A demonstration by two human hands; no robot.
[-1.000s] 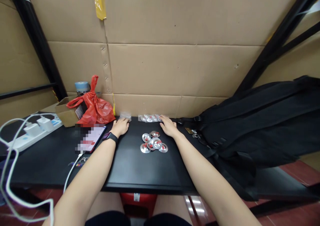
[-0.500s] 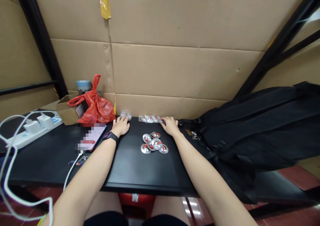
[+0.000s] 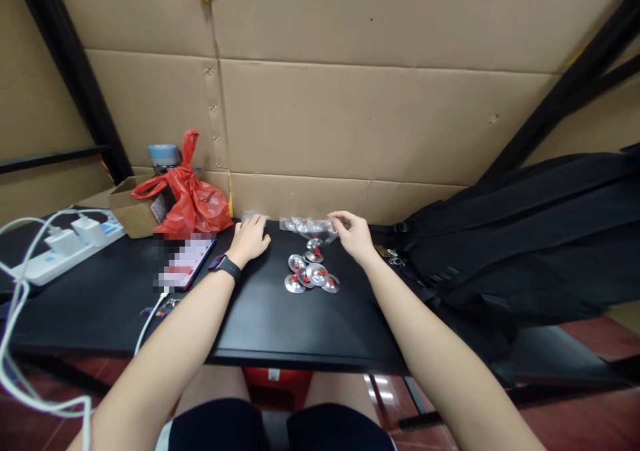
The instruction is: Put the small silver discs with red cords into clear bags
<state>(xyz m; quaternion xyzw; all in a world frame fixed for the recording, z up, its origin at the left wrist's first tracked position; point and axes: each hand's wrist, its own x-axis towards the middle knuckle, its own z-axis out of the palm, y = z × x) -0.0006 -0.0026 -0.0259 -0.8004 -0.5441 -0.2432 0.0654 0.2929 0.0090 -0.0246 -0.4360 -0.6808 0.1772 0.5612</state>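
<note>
Several round silver discs with red bits (image 3: pixel 317 275) lie in a loose pile on the black table (image 3: pixel 300 331). Behind them, a row of clear plastic packets (image 3: pixel 303 224) with similar discs inside lies along the cardboard wall. My right hand (image 3: pixel 353 234) pinches the edge of a clear bag (image 3: pixel 323 235) at the right end of that row, beside a couple of discs. My left hand (image 3: pixel 250 239), wearing a black watch, rests with fingers apart next to some crumpled clear plastic (image 3: pixel 250 216).
On the left are a phone (image 3: pixel 187 264) with its cable, a red plastic bag (image 3: pixel 200 204), a small cardboard box (image 3: pixel 133 214), a blue-lidded container (image 3: pixel 164 154) and a white power strip (image 3: pixel 45 264). A black backpack (image 3: pixel 540 238) covers the right side.
My right hand has lifted the edge of a clear bag, and a disc now lies behind the pile, near the packets. My left hand has turned slightly, its thumb spreading. The view has tilted down.
</note>
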